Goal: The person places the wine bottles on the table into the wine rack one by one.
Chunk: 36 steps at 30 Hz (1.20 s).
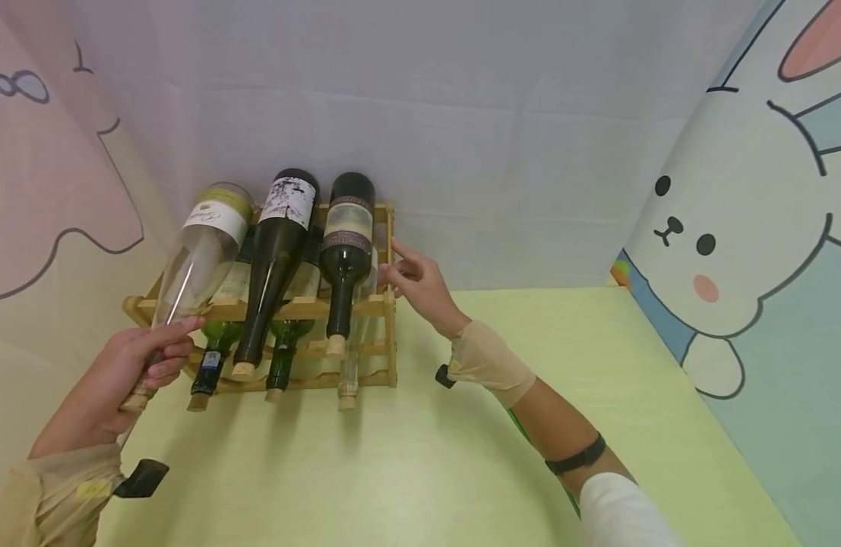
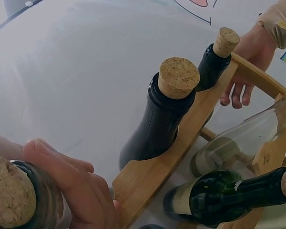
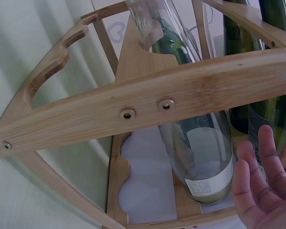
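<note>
My left hand (image 1: 115, 372) grips the neck of a clear, corked wine bottle (image 1: 200, 247), which lies tilted on the top tier of a wooden wine rack (image 1: 304, 308), base toward the wall. In the left wrist view its cork (image 2: 12, 193) faces the camera. Beside it on that tier rest a dark wine bottle with a white floral label (image 1: 278, 247) and another dark bottle with a banded label (image 1: 347, 228). At the rack's right side is my right hand (image 1: 423, 289), fingertips right by the frame. Its fingers (image 3: 269, 152) extend loosely and hold nothing in the right wrist view.
Under the top tier lie two green bottles (image 1: 281, 365) and a clear bottle (image 1: 348, 372), corks toward me. The rack stands on a pale yellow-green table (image 1: 461, 456) near the white cloth backdrop (image 1: 516, 152). Cartoon-printed curtains (image 1: 769, 251) flank both sides.
</note>
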Each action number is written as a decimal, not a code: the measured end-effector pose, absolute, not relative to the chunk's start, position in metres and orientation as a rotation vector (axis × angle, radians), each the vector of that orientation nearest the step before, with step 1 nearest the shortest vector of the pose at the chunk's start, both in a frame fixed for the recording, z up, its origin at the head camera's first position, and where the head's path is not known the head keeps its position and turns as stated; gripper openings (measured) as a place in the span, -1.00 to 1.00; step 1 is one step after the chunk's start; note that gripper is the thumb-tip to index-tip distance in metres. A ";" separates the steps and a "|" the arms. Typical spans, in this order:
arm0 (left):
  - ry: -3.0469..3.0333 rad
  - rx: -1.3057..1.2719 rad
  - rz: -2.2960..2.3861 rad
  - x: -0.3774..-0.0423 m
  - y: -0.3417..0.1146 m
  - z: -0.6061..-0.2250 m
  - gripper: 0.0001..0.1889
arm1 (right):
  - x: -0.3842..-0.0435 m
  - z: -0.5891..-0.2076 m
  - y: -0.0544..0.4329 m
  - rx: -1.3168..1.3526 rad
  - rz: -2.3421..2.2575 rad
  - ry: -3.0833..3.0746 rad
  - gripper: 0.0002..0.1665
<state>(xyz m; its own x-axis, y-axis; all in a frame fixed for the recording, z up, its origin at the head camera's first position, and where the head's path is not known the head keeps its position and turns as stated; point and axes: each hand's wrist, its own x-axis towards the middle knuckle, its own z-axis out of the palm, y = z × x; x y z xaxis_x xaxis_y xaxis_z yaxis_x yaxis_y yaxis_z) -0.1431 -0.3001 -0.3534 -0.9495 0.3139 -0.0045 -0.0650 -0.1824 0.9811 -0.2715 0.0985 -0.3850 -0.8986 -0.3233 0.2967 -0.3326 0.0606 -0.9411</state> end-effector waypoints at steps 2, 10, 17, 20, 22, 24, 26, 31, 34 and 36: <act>1.856 0.262 2.212 -0.144 -0.301 -0.352 -0.65 | -0.271 -0.385 0.098 0.706 2.034 -2.283 -0.27; 2.006 0.192 2.081 -0.148 -0.302 -0.344 -0.73 | -0.273 -0.383 0.099 0.710 2.035 -2.266 -0.26; 1.561 0.235 2.321 -0.148 -0.305 -0.349 -0.60 | -0.271 -0.385 0.098 0.713 2.080 -2.253 -0.26; 1.311 0.297 2.381 -0.145 -0.309 -0.351 -0.54 | -0.270 -0.386 0.098 0.716 2.079 -2.261 -0.26; 1.143 0.318 2.405 -0.144 -0.310 -0.351 -0.51 | -0.270 -0.386 0.098 0.713 2.071 -2.268 -0.26; 1.030 0.318 2.419 -0.143 -0.311 -0.351 -0.49 | -0.269 -0.386 0.098 0.710 2.066 -2.269 -0.26; 1.044 0.307 2.421 -0.142 -0.310 -0.352 -0.51 | -0.269 -0.385 0.098 0.710 2.061 -2.271 -0.27; 1.390 0.281 2.387 -0.140 -0.303 -0.353 -0.60 | -0.270 -0.383 0.097 0.712 2.064 -2.262 -0.27; 1.448 0.268 2.397 -0.139 -0.302 -0.354 -0.62 | -0.271 -0.384 0.097 0.706 2.075 -2.253 -0.27; 1.454 0.270 2.396 -0.139 -0.302 -0.355 -0.62 | -0.270 -0.386 0.097 0.706 2.080 -2.252 -0.27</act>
<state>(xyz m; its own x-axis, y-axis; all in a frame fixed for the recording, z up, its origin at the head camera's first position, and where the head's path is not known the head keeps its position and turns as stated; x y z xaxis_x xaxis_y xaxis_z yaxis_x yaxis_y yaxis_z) -0.1395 -0.3022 -0.3551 -0.9295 0.3687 -0.0060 -0.1756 -0.4282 0.8865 -0.2704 0.0970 -0.3856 -0.8993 -0.3240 0.2939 -0.3187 0.0249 -0.9475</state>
